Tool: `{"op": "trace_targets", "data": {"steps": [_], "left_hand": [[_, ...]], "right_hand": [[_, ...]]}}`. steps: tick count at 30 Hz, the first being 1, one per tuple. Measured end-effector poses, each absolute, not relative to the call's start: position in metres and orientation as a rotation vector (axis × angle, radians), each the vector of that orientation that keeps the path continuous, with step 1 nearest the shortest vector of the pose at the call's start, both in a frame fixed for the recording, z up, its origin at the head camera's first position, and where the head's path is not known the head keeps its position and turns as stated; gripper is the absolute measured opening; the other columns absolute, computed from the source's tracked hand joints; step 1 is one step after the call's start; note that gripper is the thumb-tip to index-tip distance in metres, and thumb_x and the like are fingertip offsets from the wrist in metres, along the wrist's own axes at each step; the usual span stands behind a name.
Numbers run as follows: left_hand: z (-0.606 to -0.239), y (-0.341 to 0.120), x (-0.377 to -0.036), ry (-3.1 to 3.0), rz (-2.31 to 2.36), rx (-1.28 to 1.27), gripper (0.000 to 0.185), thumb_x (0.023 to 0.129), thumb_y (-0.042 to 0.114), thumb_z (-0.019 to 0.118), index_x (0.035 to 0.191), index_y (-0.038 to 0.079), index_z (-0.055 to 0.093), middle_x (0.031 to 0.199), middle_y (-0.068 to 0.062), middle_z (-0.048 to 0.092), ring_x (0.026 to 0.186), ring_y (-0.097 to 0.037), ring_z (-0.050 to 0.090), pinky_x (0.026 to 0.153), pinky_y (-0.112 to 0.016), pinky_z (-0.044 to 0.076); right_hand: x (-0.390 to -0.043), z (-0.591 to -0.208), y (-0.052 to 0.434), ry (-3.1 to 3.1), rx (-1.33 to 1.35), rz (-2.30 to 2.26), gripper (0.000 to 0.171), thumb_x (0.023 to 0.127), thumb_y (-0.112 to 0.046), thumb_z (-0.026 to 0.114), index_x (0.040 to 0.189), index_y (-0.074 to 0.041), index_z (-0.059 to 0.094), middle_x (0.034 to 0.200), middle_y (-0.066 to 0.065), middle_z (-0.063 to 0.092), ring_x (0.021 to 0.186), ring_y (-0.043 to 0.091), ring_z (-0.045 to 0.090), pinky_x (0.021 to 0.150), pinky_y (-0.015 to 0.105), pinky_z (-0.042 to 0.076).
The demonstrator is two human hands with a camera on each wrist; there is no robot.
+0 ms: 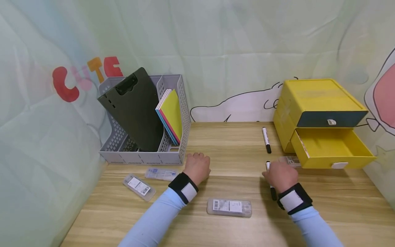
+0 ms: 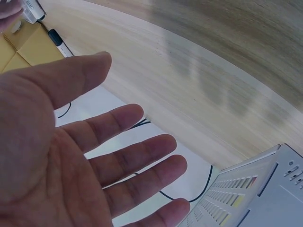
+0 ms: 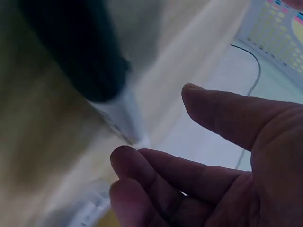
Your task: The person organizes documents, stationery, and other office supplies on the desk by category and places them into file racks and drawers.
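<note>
Both hands are open: right hand (image 1: 280, 176) hovers over a black-capped white marker (image 1: 271, 183) lying lengthwise away from the person; left hand (image 1: 197, 167) holds nothing. Two markers, four clear cases.

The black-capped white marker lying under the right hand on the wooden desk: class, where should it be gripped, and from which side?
Grip the black-capped white marker around its bare white barrel, from above. It lies flat on the wooden desk, pointing away from the person, so thumb and fingers can close across it. The right hand already hovers over it, fingers loosely curled.
</note>
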State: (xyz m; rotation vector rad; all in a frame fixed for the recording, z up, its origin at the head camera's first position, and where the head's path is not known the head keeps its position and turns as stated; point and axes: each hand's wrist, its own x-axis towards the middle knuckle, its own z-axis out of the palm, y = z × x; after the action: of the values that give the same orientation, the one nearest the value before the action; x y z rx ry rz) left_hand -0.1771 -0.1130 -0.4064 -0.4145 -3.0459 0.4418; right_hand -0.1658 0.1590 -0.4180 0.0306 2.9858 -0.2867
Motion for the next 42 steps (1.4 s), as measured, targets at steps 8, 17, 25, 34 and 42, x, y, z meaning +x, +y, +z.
{"op": "trace_targets", "data": {"steps": [8,17,25,34,42], "left_hand": [[-0.408,-0.112,-0.176,-3.045,0.413,-0.416,0.034,0.088,0.042,0.073,0.103,0.011,0.072,0.094,-0.009,0.067,0.09,-0.026,0.064,0.081,-0.047,0.05],[-0.406,-0.109,-0.175,-3.05,0.426,-0.453,0.037,0.089,0.044,0.072,0.106,0.011,0.071,0.096,-0.008,0.068,0.091,-0.025,0.064,0.082,-0.045,0.05],[-0.41,-0.1,-0.176,-3.017,0.419,-0.543,0.037,0.09,0.046,0.07,0.108,0.013,0.07,0.095,-0.007,0.067,0.09,-0.024,0.064,0.079,-0.043,0.051],[-0.413,-0.088,-0.175,-2.985,0.394,-0.688,0.047,0.092,0.053,0.065,0.12,0.016,0.064,0.104,-0.005,0.067,0.095,-0.022,0.065,0.078,-0.04,0.052],[-0.412,-0.083,-0.175,-2.942,0.355,-0.838,0.03,0.094,0.048,0.064,0.103,0.019,0.068,0.086,0.001,0.062,0.081,-0.017,0.061,0.07,-0.033,0.049]], "right_hand": [[-0.168,-0.435,0.157,3.015,0.023,-0.269,0.026,0.087,-0.013,0.062,0.063,-0.003,0.059,0.059,0.008,0.053,0.054,0.024,0.054,0.048,0.038,0.043],[-0.164,-0.431,0.147,3.033,-0.053,-0.275,0.023,0.085,-0.005,0.058,0.062,-0.005,0.057,0.059,0.007,0.053,0.053,0.023,0.053,0.046,0.038,0.041],[-0.162,-0.427,0.127,3.109,-0.212,-0.27,0.021,0.087,-0.006,0.062,0.067,-0.008,0.06,0.059,0.005,0.05,0.053,0.022,0.05,0.046,0.04,0.042],[-0.162,-0.425,0.106,3.16,-0.549,-0.227,0.009,0.086,-0.011,0.074,0.078,-0.011,0.07,0.064,0.001,0.056,0.058,0.019,0.051,0.055,0.04,0.041],[-0.157,-0.42,0.095,3.165,-0.714,-0.222,0.005,0.086,-0.017,0.078,0.089,-0.014,0.074,0.069,-0.001,0.059,0.063,0.019,0.053,0.061,0.041,0.043]]}}
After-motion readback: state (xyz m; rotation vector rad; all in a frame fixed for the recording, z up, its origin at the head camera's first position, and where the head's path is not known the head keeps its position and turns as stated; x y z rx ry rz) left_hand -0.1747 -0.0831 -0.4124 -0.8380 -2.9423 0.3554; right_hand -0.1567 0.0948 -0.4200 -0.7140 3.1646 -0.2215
